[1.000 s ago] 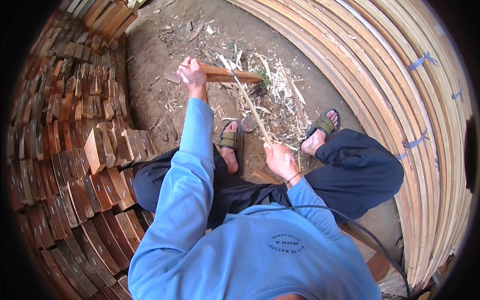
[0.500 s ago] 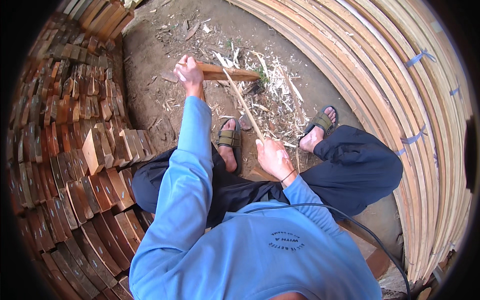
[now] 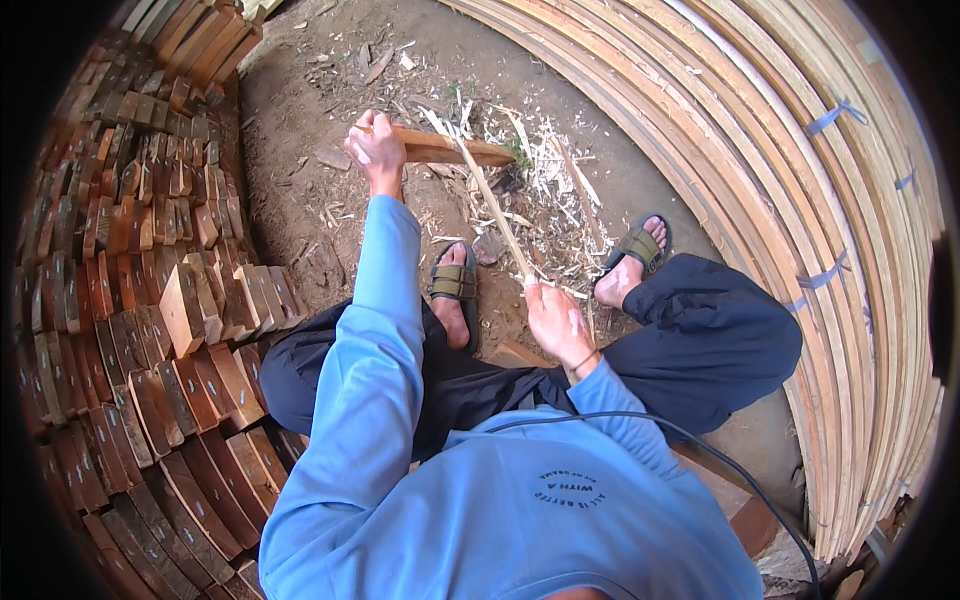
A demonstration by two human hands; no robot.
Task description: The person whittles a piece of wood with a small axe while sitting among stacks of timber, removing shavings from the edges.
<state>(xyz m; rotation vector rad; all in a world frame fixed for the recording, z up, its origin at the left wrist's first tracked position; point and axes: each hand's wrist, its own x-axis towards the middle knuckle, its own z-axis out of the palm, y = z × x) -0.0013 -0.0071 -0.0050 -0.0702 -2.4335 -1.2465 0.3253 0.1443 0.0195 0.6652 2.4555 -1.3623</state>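
My left hand (image 3: 376,150), raised in front of me, is closed around one end of a flat brown tapered piece that looks like wood (image 3: 445,147). This piece points to the right, over the shavings; its gripped end is hidden in my fist. My right hand (image 3: 560,322), lower and nearer my body, is closed on the near end of a thin pale wooden stick (image 3: 497,215). The stick slants up and left, and its far part crosses the brown piece. Whether the two touch cannot be made out.
Pale wood shavings (image 3: 560,190) litter the dirt ground between and beyond my sandalled feet. Stacked boards (image 3: 150,330) rise on the left. Long planks bundled with blue ties (image 3: 825,272) curve along the right. A black cable (image 3: 690,432) runs across my shirt.
My right hand has shifted slightly to the right and turned a little with the stick. My left hand and the brown piece have barely moved.
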